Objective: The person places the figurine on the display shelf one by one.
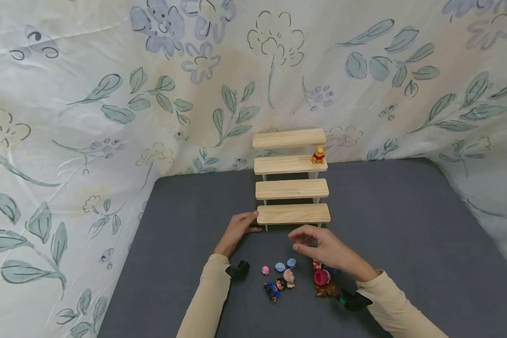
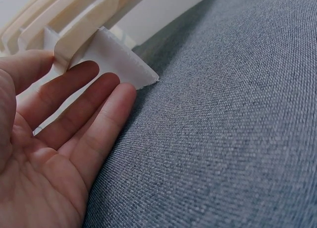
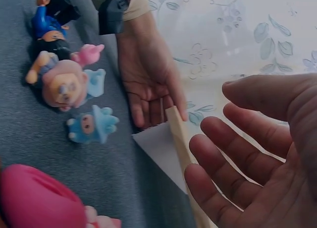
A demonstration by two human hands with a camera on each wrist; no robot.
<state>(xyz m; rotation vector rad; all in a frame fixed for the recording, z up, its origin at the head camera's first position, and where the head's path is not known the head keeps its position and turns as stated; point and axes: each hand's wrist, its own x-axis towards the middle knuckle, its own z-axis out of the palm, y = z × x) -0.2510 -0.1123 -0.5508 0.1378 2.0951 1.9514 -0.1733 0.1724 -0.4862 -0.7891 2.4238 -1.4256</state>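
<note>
A four-step wooden display shelf with white supports stands at the back. My left hand is at the left end of its lowest step. In the left wrist view, the thumb meets the board's end and the fingers reach under it against the white support. My right hand hovers in front of the lowest step, fingers loosely bent, holding nothing. A small Winnie the Pooh figure in a red top sits at the right of the second step from the top.
Several small figures lie in front of the shelf: a pink one, light blue ones, a pale-faced one and one in blue. Under the right forearm are a magenta piece and a brown figure. Floral cloth hangs behind.
</note>
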